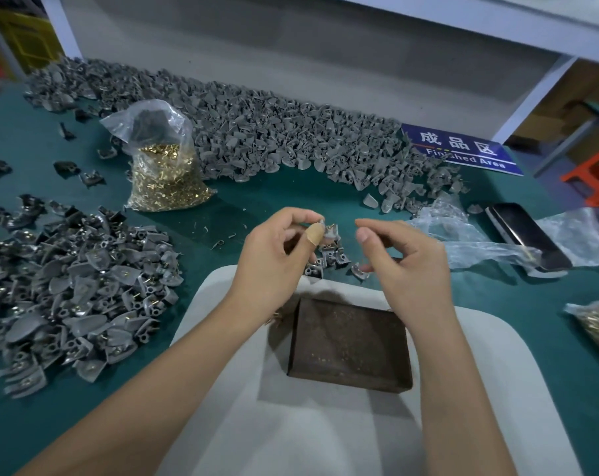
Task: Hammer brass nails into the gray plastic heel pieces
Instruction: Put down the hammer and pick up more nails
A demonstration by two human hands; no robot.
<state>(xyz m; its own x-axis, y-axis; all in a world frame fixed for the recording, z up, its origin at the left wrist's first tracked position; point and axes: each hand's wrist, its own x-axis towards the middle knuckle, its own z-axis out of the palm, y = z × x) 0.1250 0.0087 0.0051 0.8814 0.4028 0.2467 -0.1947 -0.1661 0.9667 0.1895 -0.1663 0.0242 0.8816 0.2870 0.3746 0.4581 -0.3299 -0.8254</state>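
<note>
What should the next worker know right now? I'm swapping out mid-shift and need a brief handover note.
Left hand: pinches one gray plastic heel piece with a brass nail showing.
Right hand: fingers curled, apparently empty.
Clear bag of brass nails behind left; dark metal block on the white pad.
Done: nailed pieces piled at left.
Left: long gray heap at the back. No hammer visible.

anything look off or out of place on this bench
A phone lies at the right among crumpled plastic wrap, odd on a hammering bench. Gray heel pieces bury part of the Finished Area sign. The left hand has a bandaged thumb.
</note>
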